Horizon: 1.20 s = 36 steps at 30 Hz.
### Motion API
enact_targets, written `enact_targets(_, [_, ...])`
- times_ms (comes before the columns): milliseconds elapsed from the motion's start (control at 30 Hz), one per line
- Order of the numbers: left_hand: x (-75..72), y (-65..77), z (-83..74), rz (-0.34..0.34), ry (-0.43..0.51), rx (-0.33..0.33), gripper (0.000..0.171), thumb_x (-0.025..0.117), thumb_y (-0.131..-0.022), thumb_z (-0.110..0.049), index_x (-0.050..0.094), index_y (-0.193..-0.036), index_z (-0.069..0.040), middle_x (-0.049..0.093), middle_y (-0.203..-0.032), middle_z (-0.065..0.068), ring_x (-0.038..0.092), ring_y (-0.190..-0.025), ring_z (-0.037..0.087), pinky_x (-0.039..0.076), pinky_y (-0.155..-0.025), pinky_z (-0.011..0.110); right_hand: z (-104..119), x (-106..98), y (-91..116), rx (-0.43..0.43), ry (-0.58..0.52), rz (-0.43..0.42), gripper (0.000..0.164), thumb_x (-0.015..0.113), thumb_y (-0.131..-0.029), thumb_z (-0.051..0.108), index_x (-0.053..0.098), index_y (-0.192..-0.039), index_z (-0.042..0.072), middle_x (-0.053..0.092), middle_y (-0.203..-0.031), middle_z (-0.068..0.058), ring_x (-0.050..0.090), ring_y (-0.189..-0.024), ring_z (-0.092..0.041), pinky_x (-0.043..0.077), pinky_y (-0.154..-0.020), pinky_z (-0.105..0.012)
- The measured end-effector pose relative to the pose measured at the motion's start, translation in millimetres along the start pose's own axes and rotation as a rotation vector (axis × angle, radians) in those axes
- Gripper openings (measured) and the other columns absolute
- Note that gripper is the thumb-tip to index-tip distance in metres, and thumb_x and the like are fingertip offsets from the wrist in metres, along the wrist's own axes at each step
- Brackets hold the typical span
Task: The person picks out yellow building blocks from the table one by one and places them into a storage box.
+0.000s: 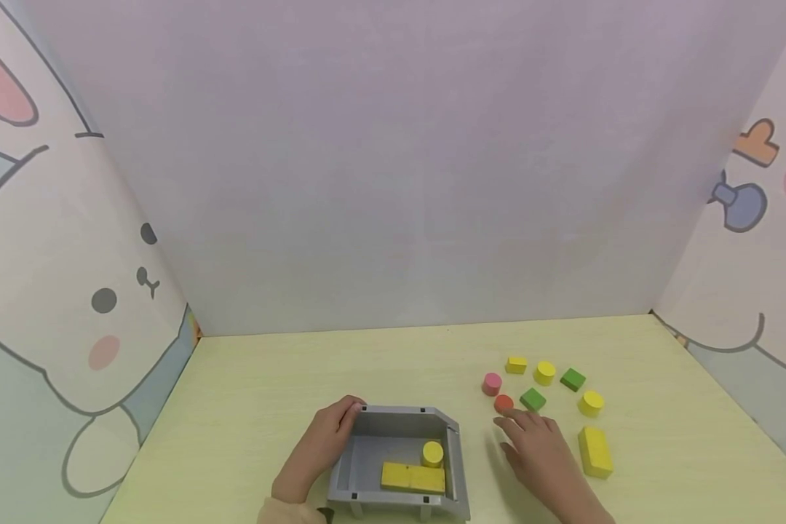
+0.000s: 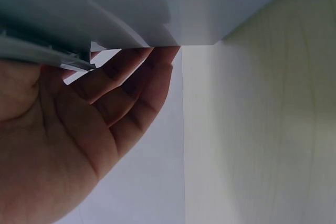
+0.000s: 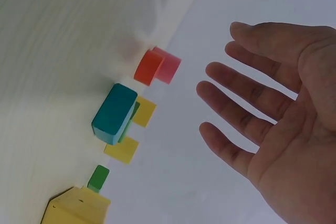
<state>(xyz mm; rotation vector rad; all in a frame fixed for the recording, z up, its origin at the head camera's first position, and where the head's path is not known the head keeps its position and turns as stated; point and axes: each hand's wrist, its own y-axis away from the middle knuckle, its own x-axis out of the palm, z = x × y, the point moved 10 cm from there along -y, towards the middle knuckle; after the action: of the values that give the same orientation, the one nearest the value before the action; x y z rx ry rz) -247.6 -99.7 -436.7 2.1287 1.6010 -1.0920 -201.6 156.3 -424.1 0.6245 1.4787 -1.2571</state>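
Note:
A grey plastic bin point(image 1: 393, 418) stands near the front of the table, with a yellow cylinder point(image 1: 432, 454) and yellow oblong blocks point(image 1: 413, 477) inside. My left hand point(image 1: 327, 437) grips the bin's left rim at the far corner; the left wrist view has its fingers point(image 2: 142, 103) bent behind the wall. To the right of the bin, my right hand point(image 1: 540, 455) hovers with spread fingers, holding nothing. Just beyond its fingertips lies a red cylinder point(image 1: 503, 403), beside a pink cylinder point(image 1: 492, 383). A teal block point(image 3: 114, 113) appears in the right wrist view.
Around the right hand lie green blocks point(image 1: 533, 399), point(image 1: 573, 379), yellow cylinders point(image 1: 545, 372), point(image 1: 591, 403) and a small yellow block point(image 1: 516, 364). A larger yellow block point(image 1: 595, 452) lies to its right. A pale wall point(image 1: 399, 218) rises behind the table.

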Motion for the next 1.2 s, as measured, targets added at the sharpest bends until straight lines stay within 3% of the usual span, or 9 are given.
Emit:
enact_targets(567, [-0.1,0.4,0.4,0.000,-0.002,-0.003,0.028,0.036,-0.100,-0.026,0.058,-0.101,-0.008,0.065,-0.098,0.008,0.056,-0.085,0.019,0.051,-0.076,0.046,-53.0,1.9,10.0,0.138,0.012,0.062,0.032,0.075,-0.069,0.011,0.065,-0.099,0.007,0.064,-0.103,-0.013,0.056,-0.093,-0.033,0.047,-0.074,-0.056])
enact_targets(1200, [-1.3,0.1,-0.7,-0.004,-0.005,-0.010,0.029,0.036,-0.100,-0.026,0.058,-0.100,-0.007,0.065,-0.100,0.008,0.058,-0.089,0.019,0.051,-0.078,0.047,-98.3,-0.6,30.8,0.215,0.025,0.086,0.033,0.075,-0.068,0.009,0.064,-0.098,0.004,0.063,-0.100,-0.019,0.054,-0.090,-0.040,0.047,-0.066,-0.060])
